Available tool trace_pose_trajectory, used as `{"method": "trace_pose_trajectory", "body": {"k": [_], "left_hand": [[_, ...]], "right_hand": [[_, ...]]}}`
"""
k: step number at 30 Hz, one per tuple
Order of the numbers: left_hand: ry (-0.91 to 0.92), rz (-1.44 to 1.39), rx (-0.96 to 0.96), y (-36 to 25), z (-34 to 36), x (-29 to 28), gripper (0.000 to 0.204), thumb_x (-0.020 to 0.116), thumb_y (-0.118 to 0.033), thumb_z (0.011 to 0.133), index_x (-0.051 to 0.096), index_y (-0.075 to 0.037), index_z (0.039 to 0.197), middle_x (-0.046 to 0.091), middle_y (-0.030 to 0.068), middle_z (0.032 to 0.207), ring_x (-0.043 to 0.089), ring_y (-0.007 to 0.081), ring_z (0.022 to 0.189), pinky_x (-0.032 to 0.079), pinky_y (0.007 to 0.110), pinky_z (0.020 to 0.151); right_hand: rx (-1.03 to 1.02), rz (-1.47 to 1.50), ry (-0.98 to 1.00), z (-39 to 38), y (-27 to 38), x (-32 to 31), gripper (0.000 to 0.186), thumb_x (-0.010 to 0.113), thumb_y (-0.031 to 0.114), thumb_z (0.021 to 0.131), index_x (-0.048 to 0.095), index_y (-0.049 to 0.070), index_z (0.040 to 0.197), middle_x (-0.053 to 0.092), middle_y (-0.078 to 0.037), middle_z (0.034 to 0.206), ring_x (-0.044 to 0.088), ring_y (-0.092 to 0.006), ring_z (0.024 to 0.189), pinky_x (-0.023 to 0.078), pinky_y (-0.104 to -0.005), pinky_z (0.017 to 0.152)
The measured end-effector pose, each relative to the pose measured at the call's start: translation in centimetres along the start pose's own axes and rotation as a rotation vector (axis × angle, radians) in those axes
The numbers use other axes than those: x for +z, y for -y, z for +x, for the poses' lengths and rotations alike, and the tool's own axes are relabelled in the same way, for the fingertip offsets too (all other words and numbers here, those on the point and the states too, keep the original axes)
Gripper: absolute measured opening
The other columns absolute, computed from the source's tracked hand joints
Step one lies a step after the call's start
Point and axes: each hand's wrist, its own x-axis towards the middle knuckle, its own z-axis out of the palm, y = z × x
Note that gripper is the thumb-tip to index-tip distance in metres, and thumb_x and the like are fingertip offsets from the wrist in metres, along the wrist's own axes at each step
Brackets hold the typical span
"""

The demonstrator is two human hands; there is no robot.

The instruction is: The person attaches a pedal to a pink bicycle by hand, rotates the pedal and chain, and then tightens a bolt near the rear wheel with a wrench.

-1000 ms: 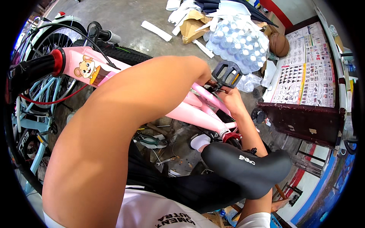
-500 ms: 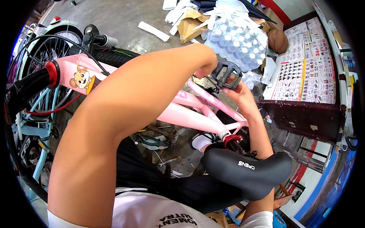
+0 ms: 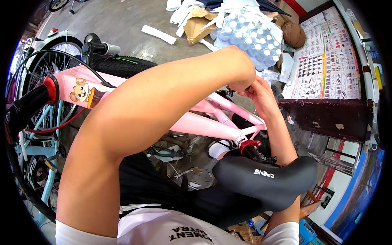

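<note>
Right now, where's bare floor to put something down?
Use the grey floor at the top, left of the long white roll, right of the white mudguard and beyond the black tyre. It's crowded on the near side of the pink frame, around the pliers, and at the upper middle, where bottles and cardboard bunch together.

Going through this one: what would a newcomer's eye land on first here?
Probably the pink bicycle frame slanting across the middle, with a cartoon mouse sticker toward its left end. The black saddle at lower right stands out too. Right of centre, the left hand and right hand are close together, just below the wrapped pack of bottles at the top.
</note>
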Motion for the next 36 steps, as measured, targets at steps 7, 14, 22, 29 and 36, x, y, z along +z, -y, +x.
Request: {"method": "trace_pose_trajectory", "body": {"k": [7, 14, 22, 29, 36], "left_hand": [[0.102, -0.054, 0.006, 0.9, 1.6, -0.9, 0.016, 0.059, -0.007, 0.077, 0.073, -0.004, 0.084, 0.07, 0.0096, 0.076, 0.068, 0.0232, 0.067, 0.053, 0.038, 0.061], [0.141, -0.075, -0.01, 1.5, 2.5, -1.2, 0.018, 0.056, -0.008, 0.081, 0.073, -0.003, 0.085, 0.07, 0.0097, 0.075, 0.068, 0.0226, 0.065, 0.054, 0.038, 0.06], [0.018, -0.071, 0.001, -0.2, 0.9, -1.2, 0.02, 0.058, -0.01, 0.082, 0.076, -0.005, 0.09, 0.074, 0.0108, 0.083, 0.072, 0.025, 0.072, 0.057, 0.039, 0.065], [0.022, -0.11, 0.035, -1.3, 0.2, -1.4, 0.022, 0.063, -0.01, 0.081, 0.077, -0.006, 0.097, 0.075, 0.0107, 0.092, 0.073, 0.0273, 0.082, 0.057, 0.042, 0.07], [0.018, 0.056, -0.04, 0.5, 0.5, -0.1, 0.023, 0.062, -0.007, 0.078, 0.078, -0.008, 0.096, 0.074, 0.0099, 0.087, 0.072, 0.0262, 0.079, 0.055, 0.042, 0.07]], "right_hand": [[-0.053, -0.04, -0.049, -0.5, 0.1, -0.1, 0.028, 0.054, 0.023, 0.104, 0.061, 0.003, 0.121, 0.069, -0.006, 0.107, 0.068, -0.0148, 0.092, 0.055, -0.0315, 0.082], [-0.058, 0.077, -0.139, -0.5, -1.0, 0.4, 0.024, 0.053, 0.021, 0.103, 0.059, 0.004, 0.119, 0.067, -0.007, 0.108, 0.065, -0.0155, 0.094, 0.054, -0.0327, 0.08], [-0.099, 0.077, -0.204, -1.1, -1.3, 2.1, 0.026, 0.052, 0.023, 0.104, 0.056, 0.006, 0.123, 0.068, -0.006, 0.112, 0.066, -0.0156, 0.097, 0.052, -0.0318, 0.077], [-0.17, 0.069, -0.234, -1.3, -2.0, 2.6, 0.028, 0.052, 0.031, 0.105, 0.061, 0.006, 0.116, 0.068, -0.003, 0.098, 0.063, -0.0113, 0.084, 0.052, -0.0273, 0.071], [-0.1, 0.077, -0.232, -1.2, -1.8, 2.9, 0.029, 0.052, 0.027, 0.104, 0.059, 0.005, 0.122, 0.066, -0.006, 0.104, 0.063, -0.0129, 0.083, 0.051, -0.0276, 0.072]]}}
